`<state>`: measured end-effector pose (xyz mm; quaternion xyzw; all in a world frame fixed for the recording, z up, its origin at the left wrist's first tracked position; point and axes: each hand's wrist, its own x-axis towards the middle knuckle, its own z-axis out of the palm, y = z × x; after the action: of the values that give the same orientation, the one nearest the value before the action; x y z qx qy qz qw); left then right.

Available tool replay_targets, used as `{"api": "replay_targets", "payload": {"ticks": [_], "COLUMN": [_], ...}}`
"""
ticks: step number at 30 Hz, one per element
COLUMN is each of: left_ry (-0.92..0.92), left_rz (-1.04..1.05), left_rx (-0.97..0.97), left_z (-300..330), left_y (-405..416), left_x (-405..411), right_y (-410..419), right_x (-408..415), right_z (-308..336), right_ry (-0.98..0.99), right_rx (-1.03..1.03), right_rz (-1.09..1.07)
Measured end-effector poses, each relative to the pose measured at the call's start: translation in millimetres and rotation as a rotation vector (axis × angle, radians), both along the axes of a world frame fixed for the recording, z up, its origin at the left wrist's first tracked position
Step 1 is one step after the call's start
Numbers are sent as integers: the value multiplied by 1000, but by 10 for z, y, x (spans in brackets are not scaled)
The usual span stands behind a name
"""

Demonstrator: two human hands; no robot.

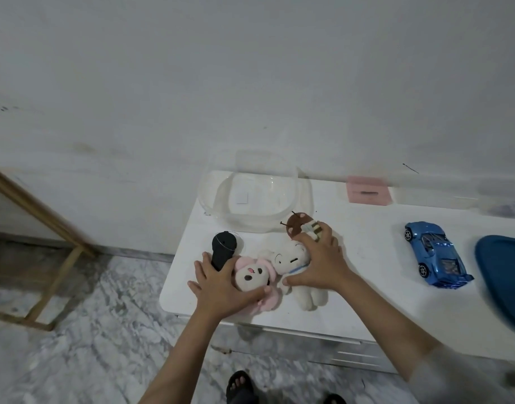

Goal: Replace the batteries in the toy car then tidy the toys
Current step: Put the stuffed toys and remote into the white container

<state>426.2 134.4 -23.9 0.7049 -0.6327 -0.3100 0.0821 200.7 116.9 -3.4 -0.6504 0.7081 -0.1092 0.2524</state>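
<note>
**Toys bunched under both my hands**

Car first: the blue toy car (435, 255) sits on its wheels on the white surface (367, 287), well off to my right, apart from both hands. My left hand (221, 284) has its fingers curled over the black remote (222, 249) and the pink-eared plush (255, 277) together, thumb wrapped under the plush. My right hand (320, 263) lies on the white plush (291, 259), fingers spread and bent, fingertips also catching the small brown plush (298, 224) just beyond it. Both plush heads touch each other. Just behind them stands a clear plastic tub (256, 193) by the wall. A pink card (367, 189) lies farther right, and a blue lid (504, 278) sits at the right edge.
</note>
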Motion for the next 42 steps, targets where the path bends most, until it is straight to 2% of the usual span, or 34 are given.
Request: {"api": "replay_targets", "payload": {"ticks": [3, 8, 11, 13, 14, 16, 18, 21, 23, 28, 32, 37, 42], "left_ry": [49, 175, 196, 138, 117, 53, -63, -149, -129, 146, 309, 461, 511], "left_rz": [22, 71, 91, 12, -38, -175, -294, -333, -312, -226, -173, -147, -70], "left_rx": [8, -140, -395, -622, -667, -651, -528, -273, -206, -299, -404, -504, -579], "left_z": [39, 131, 183, 205, 235, 274, 280, 251, 232, 219, 441, 815, 1084], "left_y": [14, 50, 11, 19, 37, 65, 77, 15, -7, 1, -38, -209, -579], "left_x": [5, -59, -162, -304, -410, -665, -906, -1106, -1170, -1202, -1107, -881, -536], "right_y": [-21, -7, -7, -15, -21, -39, -58, -74, -76, -66, -94, -316, -673], "right_x": [2, -66, -89, -102, -115, -156, -205, -285, -334, -433, -513, -530, -447], "right_z": [37, 45, 50, 50, 46, 30, 19, -24, -57, -62, 214, 537, 767], "right_ry": [-68, -209, -291, -312, -323, -336, -329, -323, -346, -367, -500, -403, -380], "right_rx": [-21, -11, -97, -172, -213, -280, -291, -275, -261, -296, -362, -540, -699], "right_rz": [-40, -44, -96, -129, -143, -157, -158, -187, -216, -209, -118, 0, -64]}}
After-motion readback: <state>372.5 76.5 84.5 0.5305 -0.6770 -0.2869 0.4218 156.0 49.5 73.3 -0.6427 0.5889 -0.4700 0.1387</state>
